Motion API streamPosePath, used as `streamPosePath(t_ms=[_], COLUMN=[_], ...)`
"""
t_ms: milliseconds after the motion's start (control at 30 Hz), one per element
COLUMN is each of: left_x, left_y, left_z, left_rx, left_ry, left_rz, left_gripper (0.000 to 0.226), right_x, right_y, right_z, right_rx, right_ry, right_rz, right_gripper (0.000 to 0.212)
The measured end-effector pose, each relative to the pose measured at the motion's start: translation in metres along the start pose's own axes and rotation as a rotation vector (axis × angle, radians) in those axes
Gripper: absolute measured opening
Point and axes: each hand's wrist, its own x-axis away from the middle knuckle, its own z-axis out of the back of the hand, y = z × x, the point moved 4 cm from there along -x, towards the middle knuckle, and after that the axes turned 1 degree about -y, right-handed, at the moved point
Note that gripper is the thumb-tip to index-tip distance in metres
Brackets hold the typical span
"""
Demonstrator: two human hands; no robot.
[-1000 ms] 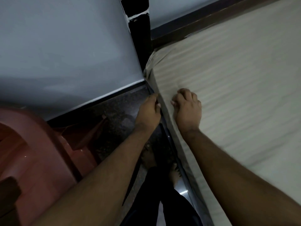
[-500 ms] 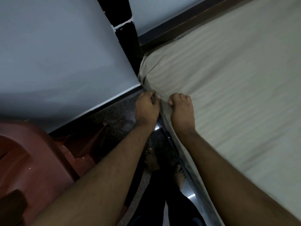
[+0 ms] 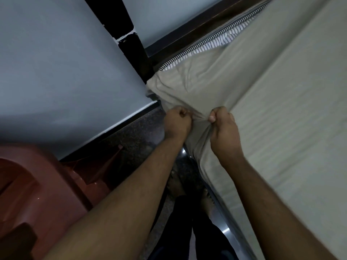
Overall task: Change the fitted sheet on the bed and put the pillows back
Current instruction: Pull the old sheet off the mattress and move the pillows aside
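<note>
Fitted sheet corner lifted off the mattress

Both fists grip bunched beige fitted sheet at the bed's near-left corner: left hand and right hand side by side. Half a second ago the sheet lay smooth over the corner; now it is raised, baring the striped mattress along the far edge. Removal seems to be starting. A red plastic chair stands left.

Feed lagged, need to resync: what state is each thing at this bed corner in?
Sheet: bunched, pulled off the corner.
Mattress: striped edge bared along the far side.
Left hand: grips the sheet.
Right hand: grips the sheet.
Chair: standing beside the bed, untouched.
</note>
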Motion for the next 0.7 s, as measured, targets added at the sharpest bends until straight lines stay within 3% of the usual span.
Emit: streamPosePath(t_ms=[67,167,267,367,467,533,633,700], left_x=[0.009,0.015,0.026,0.039,0.055,0.07,0.1,0.123], left_y=[0.021,0.04,0.046,0.035,0.012,0.0,-0.006,-0.011], left_z=[-0.01,-0.02,-0.031,-0.049,-0.062,-0.067,-0.088,-0.113], left_rx=[0.106,0.115,0.026,-0.183,-0.315,-0.397,-0.495,-0.54], left_ry=[-0.054,-0.095,-0.201,-0.329,-0.422,-0.338,-0.236,-0.341], left_rz=[-0.067,-0.211,-0.281,-0.314,-0.357,-0.443,-0.602,-0.658], left_gripper=[0.02,0.019,0.008,0.034,0.048,0.052,0.049,0.048], right_x=[-0.01,-0.031,-0.044,-0.026,0.032,0.096,0.201,0.255], right_y=[-0.011,0.003,0.051,0.089,0.099,0.1,0.111,0.117], right_z=[0.027,0.061,0.062,0.056,0.053,0.047,0.033,0.032], right_rx=[-0.034,-0.032,0.036,0.135,0.223,0.295,0.386,0.448], right_ry=[0.106,0.271,0.172,0.064,0.118,0.152,0.033,-0.067], right_rz=[-0.004,-0.056,-0.147,-0.248,-0.262,-0.25,-0.376,-0.414], right_gripper=[0.029,0.01,0.026,0.023,0.018,0.024,0.044,0.055])
